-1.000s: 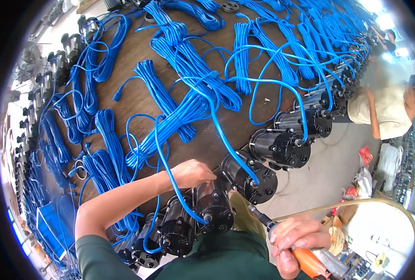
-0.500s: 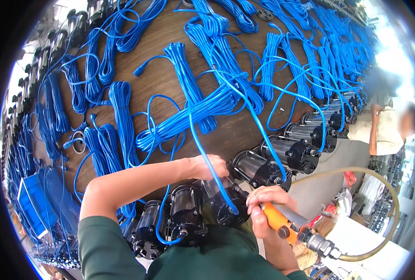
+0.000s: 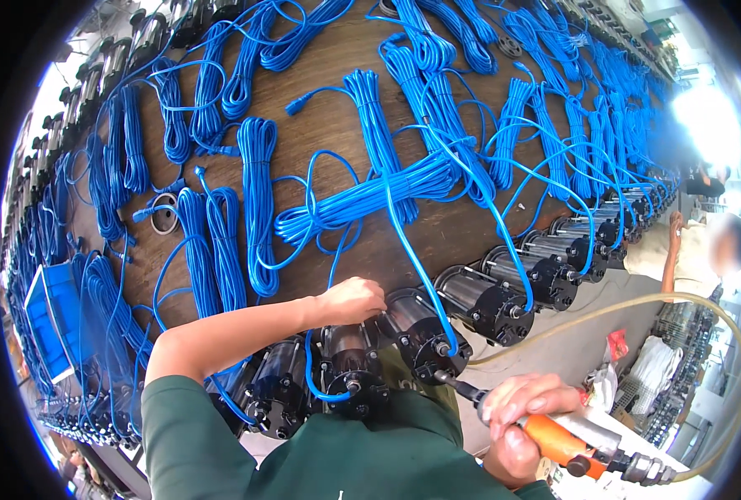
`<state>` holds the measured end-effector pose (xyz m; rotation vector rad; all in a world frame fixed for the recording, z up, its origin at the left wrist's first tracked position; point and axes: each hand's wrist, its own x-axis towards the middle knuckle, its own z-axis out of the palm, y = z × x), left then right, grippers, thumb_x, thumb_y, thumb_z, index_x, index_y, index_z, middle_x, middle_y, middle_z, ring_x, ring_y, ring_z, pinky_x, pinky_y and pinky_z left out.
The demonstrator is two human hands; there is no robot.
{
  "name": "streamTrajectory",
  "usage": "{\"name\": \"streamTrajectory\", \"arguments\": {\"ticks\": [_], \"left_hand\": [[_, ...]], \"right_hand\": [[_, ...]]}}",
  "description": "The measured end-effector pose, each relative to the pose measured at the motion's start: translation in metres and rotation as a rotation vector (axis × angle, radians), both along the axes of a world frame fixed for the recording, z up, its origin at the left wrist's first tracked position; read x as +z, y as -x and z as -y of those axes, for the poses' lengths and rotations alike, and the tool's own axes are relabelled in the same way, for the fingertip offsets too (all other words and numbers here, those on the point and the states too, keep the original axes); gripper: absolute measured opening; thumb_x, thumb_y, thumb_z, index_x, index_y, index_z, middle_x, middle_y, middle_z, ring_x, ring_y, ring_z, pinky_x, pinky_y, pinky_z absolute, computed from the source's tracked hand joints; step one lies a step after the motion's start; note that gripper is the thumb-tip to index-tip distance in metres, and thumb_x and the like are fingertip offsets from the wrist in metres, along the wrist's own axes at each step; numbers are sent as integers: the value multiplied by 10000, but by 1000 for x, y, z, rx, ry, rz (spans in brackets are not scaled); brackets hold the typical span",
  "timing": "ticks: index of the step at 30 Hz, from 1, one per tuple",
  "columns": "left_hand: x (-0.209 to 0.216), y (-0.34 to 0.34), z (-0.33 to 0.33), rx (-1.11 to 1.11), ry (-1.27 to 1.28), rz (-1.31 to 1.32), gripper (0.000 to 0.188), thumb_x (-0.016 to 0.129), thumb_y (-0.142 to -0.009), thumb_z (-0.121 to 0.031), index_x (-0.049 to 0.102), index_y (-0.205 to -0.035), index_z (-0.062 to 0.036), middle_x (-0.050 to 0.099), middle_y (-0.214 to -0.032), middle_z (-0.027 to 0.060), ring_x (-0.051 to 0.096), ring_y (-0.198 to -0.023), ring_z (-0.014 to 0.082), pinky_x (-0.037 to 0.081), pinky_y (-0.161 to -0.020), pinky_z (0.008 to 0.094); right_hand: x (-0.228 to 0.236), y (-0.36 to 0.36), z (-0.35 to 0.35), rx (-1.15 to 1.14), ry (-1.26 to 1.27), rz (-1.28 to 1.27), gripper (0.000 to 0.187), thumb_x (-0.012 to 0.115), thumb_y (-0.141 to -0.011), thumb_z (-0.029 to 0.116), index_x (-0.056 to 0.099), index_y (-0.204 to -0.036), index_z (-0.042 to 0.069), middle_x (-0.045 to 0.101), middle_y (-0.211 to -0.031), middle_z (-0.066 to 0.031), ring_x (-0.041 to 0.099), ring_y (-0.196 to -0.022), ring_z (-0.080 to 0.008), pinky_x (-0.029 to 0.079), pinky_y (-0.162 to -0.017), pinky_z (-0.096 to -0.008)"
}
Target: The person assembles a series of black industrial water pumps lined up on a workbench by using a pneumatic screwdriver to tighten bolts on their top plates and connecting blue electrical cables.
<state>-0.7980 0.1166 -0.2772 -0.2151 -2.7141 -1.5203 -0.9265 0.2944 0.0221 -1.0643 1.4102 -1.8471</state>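
Observation:
My right hand (image 3: 527, 417) is closed around an orange and grey air screwdriver (image 3: 566, 437). Its bit points left, at the lower edge of the black end cap of a cylindrical pump motor (image 3: 416, 329); whether it touches a screw I cannot tell. From that cap rises a blue cable (image 3: 409, 257). My left hand (image 3: 352, 302) is curled closed at the far end of the same motor, fingertips by its rim; anything inside the fingers is hidden. Just left stands another motor (image 3: 349, 358) with a looped blue cable, below my left wrist.
Bundled blue cables (image 3: 362, 200) lie across the brown wooden table (image 3: 320, 108). More motors (image 3: 483, 304) line its near edge to the right. A tan air hose (image 3: 637, 298) arcs from the screwdriver. A blue bin (image 3: 54, 321) sits at left; a co-worker (image 3: 691, 254) is at right.
My right hand and screwdriver have drawn back down and right from the motor, baring the bit. My left hand has shifted left along the motor's far end. The view has shifted.

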Motion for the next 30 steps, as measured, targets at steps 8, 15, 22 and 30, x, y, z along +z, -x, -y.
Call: {"name": "streamTrajectory", "arguments": {"ticks": [8, 15, 22, 30], "left_hand": [[-7, -5, -8, 21, 34, -72, 127, 700, -804, -123, 726, -891, -34, 665, -844, 97, 642, -877, 303, 541, -755, 420], [-8, -5, -11, -3, 76, -91, 104, 669, -806, -138, 701, -826, -41, 660, -829, 106, 639, -862, 307, 536, -747, 424], [46, -7, 32, -140, 586, -56, 93, 643, -729, -157, 647, -692, -72, 657, -780, 94, 631, -897, 312, 544, -767, 419], [271, -27, -87, 1263, 223, -466, 120, 661, -751, 71, 611, -798, -28, 567, -673, 68, 577, -634, 252, 466, -582, 364]], "right_hand": [[-52, -19, 30, 97, -40, -311, 266, 650, -826, -2, 552, -1073, -10, 606, -867, -129, 615, -622, -185, 560, -596, -314], [-74, -20, 33, 158, 29, -403, 211, 656, -765, -26, 589, -966, -27, 638, -774, -132, 655, -618, -175, 579, -589, -281], [-68, -14, 30, 316, -6, -374, 303, 643, -788, -15, 619, -1088, -48, 705, -929, -170, 655, -677, -144, 559, -634, -270], [17, 47, -34, 265, 406, -205, 395, 590, -761, -98, 521, -1135, 6, 609, -890, -151, 580, -580, -166, 524, -543, -286]]}}
